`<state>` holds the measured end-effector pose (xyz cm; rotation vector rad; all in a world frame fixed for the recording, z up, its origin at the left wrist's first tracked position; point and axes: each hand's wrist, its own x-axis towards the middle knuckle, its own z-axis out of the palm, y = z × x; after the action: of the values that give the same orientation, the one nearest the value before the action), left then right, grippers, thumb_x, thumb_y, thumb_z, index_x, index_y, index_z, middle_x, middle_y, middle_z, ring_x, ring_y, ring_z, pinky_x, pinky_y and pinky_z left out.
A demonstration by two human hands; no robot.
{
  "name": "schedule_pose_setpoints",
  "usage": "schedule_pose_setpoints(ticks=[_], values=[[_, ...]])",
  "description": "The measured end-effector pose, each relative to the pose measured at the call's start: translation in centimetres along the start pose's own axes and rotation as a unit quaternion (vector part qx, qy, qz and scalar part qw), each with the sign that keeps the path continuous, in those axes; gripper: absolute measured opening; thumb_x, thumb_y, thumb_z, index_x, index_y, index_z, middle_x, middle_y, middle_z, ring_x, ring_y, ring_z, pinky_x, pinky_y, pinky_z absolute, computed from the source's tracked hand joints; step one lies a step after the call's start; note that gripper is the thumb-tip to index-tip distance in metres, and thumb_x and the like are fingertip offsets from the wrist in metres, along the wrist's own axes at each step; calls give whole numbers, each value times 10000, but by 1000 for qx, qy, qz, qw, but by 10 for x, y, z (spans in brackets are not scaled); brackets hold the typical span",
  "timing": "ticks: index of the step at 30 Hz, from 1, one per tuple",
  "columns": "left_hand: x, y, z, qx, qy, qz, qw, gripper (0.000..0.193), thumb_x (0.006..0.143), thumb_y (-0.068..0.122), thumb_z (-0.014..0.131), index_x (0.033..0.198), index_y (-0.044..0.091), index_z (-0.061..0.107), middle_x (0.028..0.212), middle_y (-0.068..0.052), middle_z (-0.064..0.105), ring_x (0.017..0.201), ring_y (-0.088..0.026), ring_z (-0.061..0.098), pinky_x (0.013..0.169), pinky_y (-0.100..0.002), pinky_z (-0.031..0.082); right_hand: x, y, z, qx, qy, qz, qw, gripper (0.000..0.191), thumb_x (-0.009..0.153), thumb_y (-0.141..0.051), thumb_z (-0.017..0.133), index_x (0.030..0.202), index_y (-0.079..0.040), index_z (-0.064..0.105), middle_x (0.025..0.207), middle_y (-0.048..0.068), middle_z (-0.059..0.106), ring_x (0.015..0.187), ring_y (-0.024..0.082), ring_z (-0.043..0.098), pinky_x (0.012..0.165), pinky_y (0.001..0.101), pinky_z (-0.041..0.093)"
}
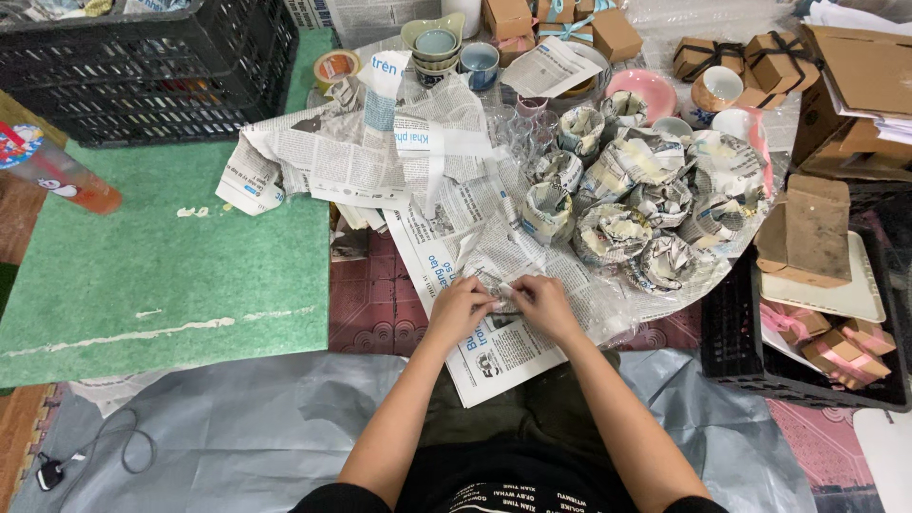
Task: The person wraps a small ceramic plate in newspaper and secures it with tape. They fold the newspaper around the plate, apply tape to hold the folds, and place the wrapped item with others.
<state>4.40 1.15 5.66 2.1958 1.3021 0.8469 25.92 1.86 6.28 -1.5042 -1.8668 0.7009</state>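
My left hand (460, 306) and my right hand (544, 301) meet over a sheet of newspaper (494, 347) lying on the floor in front of me. Both pinch a small item (504, 295) half covered by folded newspaper between them; what it is stays hidden. Just beyond lies a heap of several newspaper-wrapped bundles (636, 204) on clear plastic film. Loose crumpled newspaper sheets (370, 142) spread to the left of the heap.
A green board (171, 256) lies at left, a black crate (142, 66) behind it. Bowls and cups (446, 47), a tape roll (334, 66), small glasses (522, 128) and brown gift boxes (760, 57) stand at the back. A black crate (741, 351) with boxes is at right.
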Motion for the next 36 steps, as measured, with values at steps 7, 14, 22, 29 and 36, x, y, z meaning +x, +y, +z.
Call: schedule_pose_setpoints(ticks=[7, 14, 22, 29, 36], values=[[23, -1, 3, -11, -103, -177, 979, 155, 760, 288, 832, 895, 214, 835, 861, 30, 747, 863, -162, 698, 826, -332, 531, -13, -4, -5, 78, 19, 36, 996, 254, 870, -85, 743, 1119, -57, 705, 1009, 112, 737, 871, 227, 711, 770, 324, 565], [37, -8, 5, -5, -95, -181, 979, 168, 685, 287, 883, 826, 212, 830, 781, 27, 784, 743, -140, 748, 705, -310, 518, -38, -26, 8, -136, 186, -177, 957, 229, 863, -101, 790, 1074, -112, 702, 1149, 82, 652, 1106, 260, 639, 959, 429, 516], [25, -14, 30, -64, -23, -151, 986, 134, 760, 136, 797, 892, 134, 776, 808, -11, 777, 764, -166, 763, 724, -308, 563, -53, -34, 10, -231, 91, -244, 937, 420, 780, -156, 779, 1168, -15, 705, 1183, 98, 688, 1167, 284, 616, 1068, 489, 431], [16, -1, 33, 22, 35, -96, 994, 102, 811, 84, 767, 905, 114, 739, 807, -52, 776, 813, -250, 737, 736, -412, 516, -46, -27, 19, -221, 101, -223, 944, 342, 794, -122, 768, 1127, -51, 734, 1116, 66, 725, 1073, 266, 656, 1033, 459, 475], [14, 6, 26, -9, 38, -135, 990, 174, 900, 24, 669, 1047, 116, 683, 1060, -119, 663, 881, -314, 711, 786, -422, 556, -44, -28, 14, -220, 112, -262, 933, 234, 802, -131, 779, 1020, -67, 721, 1124, 67, 719, 1078, 264, 670, 1025, 466, 496]])
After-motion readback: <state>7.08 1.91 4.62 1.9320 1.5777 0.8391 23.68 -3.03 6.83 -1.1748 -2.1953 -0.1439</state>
